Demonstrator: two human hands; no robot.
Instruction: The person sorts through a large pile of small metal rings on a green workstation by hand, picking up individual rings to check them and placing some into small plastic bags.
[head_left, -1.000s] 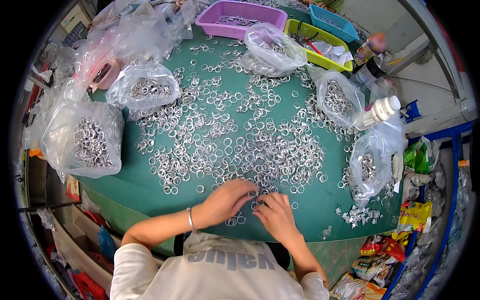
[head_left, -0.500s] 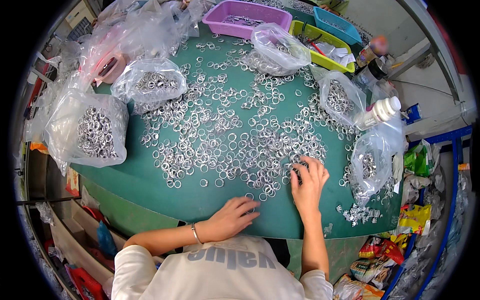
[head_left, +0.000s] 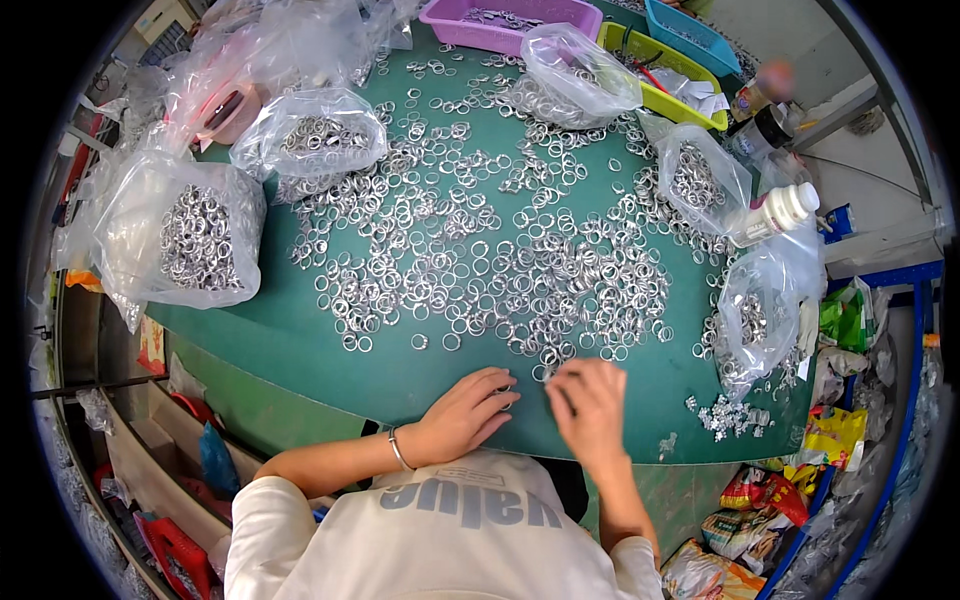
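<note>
Silver rings [head_left: 590,278] sprawl across the table [head_left: 270,345], likely spread thin for easy reach. At their six o'clock, the left hand [head_left: 465,415] curls loosely by one ring; at five, the right hand [head_left: 590,408] arches narrowly. I can't tell if either grips.

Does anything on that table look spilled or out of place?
The loose metal rings strewn across the green table could pass for a spill, though perhaps they were spread deliberately. A cluster of tiny silvery pieces also looks odd, lying apart near the right front edge.
</note>
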